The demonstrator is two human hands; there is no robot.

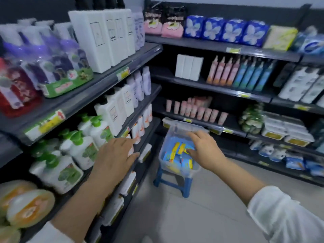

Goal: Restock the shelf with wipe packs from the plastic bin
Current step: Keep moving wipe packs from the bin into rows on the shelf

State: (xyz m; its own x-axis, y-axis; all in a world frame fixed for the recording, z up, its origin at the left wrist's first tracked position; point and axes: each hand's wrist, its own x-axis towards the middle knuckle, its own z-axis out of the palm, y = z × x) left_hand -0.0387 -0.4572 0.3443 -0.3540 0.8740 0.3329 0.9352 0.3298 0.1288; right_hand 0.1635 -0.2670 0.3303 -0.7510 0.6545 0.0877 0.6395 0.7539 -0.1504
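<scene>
Blue-and-yellow wipe packs (180, 155) lie jumbled in clear plastic bin (172, 130).

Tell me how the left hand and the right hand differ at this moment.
Place: the left hand is spread at the edge of the left shelf; the right hand reaches over the plastic bin.
Goods nearby: the left hand's fingers point toward white packs; the right hand is above the blue-and-yellow wipe packs.
Shared: both are open and hold nothing.
</scene>
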